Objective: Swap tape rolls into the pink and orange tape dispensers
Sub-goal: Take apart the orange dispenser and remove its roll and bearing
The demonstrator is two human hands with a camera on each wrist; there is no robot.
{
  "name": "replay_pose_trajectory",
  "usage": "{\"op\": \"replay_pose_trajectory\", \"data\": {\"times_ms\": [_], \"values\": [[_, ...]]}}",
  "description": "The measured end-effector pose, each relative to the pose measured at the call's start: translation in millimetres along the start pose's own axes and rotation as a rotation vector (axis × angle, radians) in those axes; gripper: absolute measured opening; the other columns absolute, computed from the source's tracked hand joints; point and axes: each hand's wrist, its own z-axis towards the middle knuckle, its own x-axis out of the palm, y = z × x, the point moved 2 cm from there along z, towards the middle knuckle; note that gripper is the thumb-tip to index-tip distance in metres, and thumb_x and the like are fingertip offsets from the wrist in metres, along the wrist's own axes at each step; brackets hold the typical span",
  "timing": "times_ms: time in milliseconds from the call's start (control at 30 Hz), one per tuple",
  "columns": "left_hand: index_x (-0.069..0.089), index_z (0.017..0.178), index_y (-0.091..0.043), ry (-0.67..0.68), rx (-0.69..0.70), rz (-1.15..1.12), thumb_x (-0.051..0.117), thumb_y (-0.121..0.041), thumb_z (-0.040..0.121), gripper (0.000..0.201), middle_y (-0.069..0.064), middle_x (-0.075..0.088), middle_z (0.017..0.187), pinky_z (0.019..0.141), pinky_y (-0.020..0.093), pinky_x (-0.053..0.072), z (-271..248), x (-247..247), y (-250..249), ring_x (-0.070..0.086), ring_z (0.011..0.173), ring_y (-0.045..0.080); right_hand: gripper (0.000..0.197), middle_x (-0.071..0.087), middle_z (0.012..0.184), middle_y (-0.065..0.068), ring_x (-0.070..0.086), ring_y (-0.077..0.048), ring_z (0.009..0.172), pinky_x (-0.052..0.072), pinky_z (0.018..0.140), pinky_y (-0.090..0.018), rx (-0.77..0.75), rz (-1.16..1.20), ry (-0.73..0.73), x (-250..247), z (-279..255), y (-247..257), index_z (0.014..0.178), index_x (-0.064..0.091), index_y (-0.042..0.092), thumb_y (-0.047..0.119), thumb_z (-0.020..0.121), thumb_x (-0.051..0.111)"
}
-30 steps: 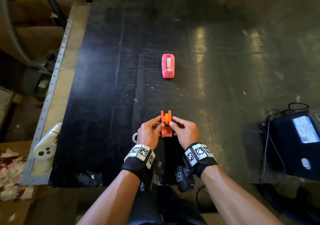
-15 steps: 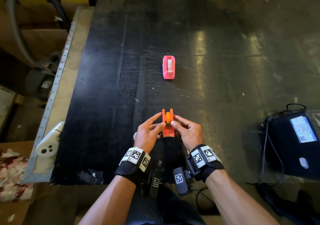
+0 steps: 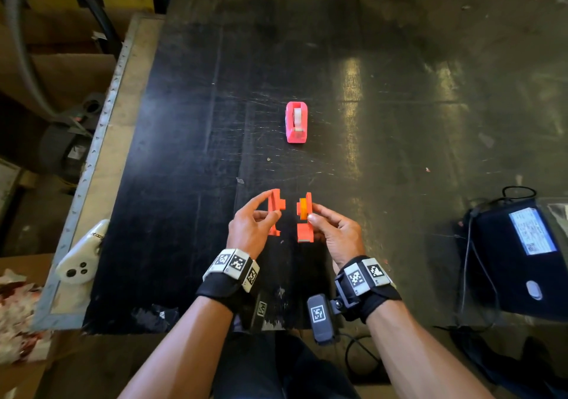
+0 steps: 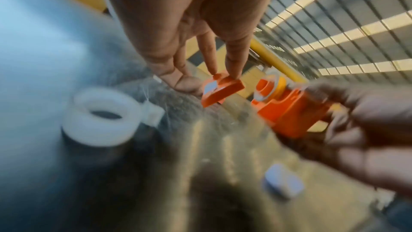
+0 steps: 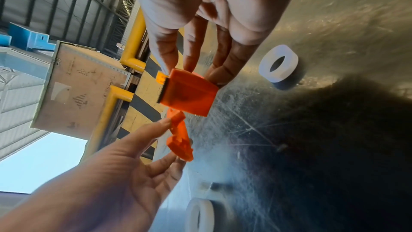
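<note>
The orange dispenser is split in two above the black table (image 3: 399, 122). My left hand (image 3: 270, 206) pinches the left half-shell (image 3: 274, 211) (image 4: 220, 89) between thumb and fingers. My right hand (image 3: 313, 212) grips the right half (image 3: 305, 229) (image 5: 189, 93), which carries a yellow tape roll (image 3: 303, 206) (image 4: 281, 82) on its hub. A small gap separates the halves. Farther away the pink dispenser (image 3: 296, 122) stands closed with a white roll inside. In the right wrist view, two loose white tape rolls (image 5: 278, 65) (image 5: 200, 216) lie on the table by my hands.
A white controller (image 3: 81, 257) lies on the table's wooden left border (image 3: 101, 152). A black device with a label and cables (image 3: 522, 254) sits off the right side. In the left wrist view, a small grey-blue piece (image 4: 283, 184) lies near my wrists.
The orange dispenser was held whole between both hands; now it has come apart, the left hand drawing one half left and the right hand keeping the half with the yellow roll.
</note>
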Motion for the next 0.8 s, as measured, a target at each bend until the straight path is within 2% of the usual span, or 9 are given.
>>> {"op": "replay_pose_trajectory", "data": {"times_ms": [67,133,200,367,467,567,667,700,800], "values": [[0.057,0.131,-0.048,-0.049,-0.014,0.157,0.067,-0.040,0.092,0.041,-0.008,0.073,0.088,0.064,0.013,0.044,10,0,-3,0.070,0.069,0.002,0.024,0.078,0.099,-0.010,0.073,-0.035,0.095,0.059,0.086,-0.046,-0.013,-0.018,-0.026,-1,0,4,0.103,0.077,0.022,0.009,0.084,0.073],[0.057,0.134,-0.042,-0.083,-0.031,0.266,0.066,-0.046,0.091,0.044,-0.005,0.073,0.094,0.070,0.023,0.052,20,1,2,0.073,0.081,0.011,0.023,0.079,0.098,-0.006,0.074,-0.028,0.094,0.060,0.085,-0.041,-0.020,-0.035,-0.038,-2,1,5,0.102,0.077,0.024,0.010,0.083,0.074],[0.058,0.135,-0.038,-0.091,-0.029,0.366,0.066,-0.046,0.090,0.046,0.000,0.073,0.101,0.085,0.038,0.056,29,4,8,0.071,0.095,0.021,0.024,0.079,0.099,-0.005,0.074,-0.026,0.094,0.059,0.086,-0.040,-0.024,-0.051,-0.048,-2,2,5,0.103,0.077,0.023,0.011,0.082,0.075],[0.059,0.133,-0.035,-0.085,-0.038,0.477,0.067,-0.038,0.091,0.043,0.006,0.062,0.113,0.079,0.030,0.042,31,8,13,0.062,0.106,0.029,0.026,0.078,0.099,-0.003,0.075,-0.021,0.093,0.059,0.086,-0.037,-0.033,-0.076,-0.055,-1,6,5,0.107,0.076,0.020,0.012,0.082,0.075],[0.058,0.134,-0.033,-0.080,-0.047,0.449,0.068,-0.037,0.091,0.045,0.005,0.058,0.114,0.082,0.034,0.046,29,8,12,0.061,0.108,0.030,0.027,0.078,0.100,-0.002,0.075,-0.020,0.092,0.059,0.085,-0.035,-0.034,-0.078,-0.050,0,8,6,0.109,0.075,0.019,0.012,0.083,0.075],[0.056,0.138,-0.032,-0.097,-0.037,0.417,0.069,-0.039,0.090,0.050,0.003,0.058,0.118,0.086,0.034,0.053,24,4,9,0.063,0.108,0.025,0.027,0.078,0.102,-0.001,0.074,-0.020,0.096,0.058,0.090,-0.041,-0.031,-0.095,-0.051,1,9,2,0.108,0.076,0.022,0.017,0.081,0.077],[0.062,0.134,-0.026,-0.090,0.045,0.203,0.069,-0.033,0.092,0.044,-0.001,0.063,0.114,0.069,0.011,0.054,13,0,3,0.064,0.097,0.012,0.024,0.078,0.102,0.000,0.073,-0.020,0.097,0.056,0.093,-0.045,-0.029,-0.098,-0.056,2,8,0,0.102,0.077,0.027,0.018,0.080,0.077],[0.064,0.132,-0.025,-0.056,0.064,0.101,0.071,-0.031,0.092,0.041,-0.003,0.065,0.113,0.072,0.012,0.057,8,0,1,0.064,0.095,0.006,0.024,0.078,0.102,0.000,0.073,-0.020,0.097,0.056,0.094,-0.046,-0.027,-0.088,-0.047,2,8,0,0.103,0.077,0.026,0.018,0.081,0.077],[0.066,0.130,-0.028,0.085,0.089,-0.070,0.073,-0.032,0.089,0.042,-0.005,0.073,0.117,0.100,0.036,0.055,1,7,-1,0.069,0.107,0.005,0.027,0.078,0.104,-0.004,0.073,-0.024,0.099,0.054,0.095,-0.050,-0.016,-0.059,-0.003,4,3,-1,0.107,0.076,0.027,0.021,0.081,0.077]]}}
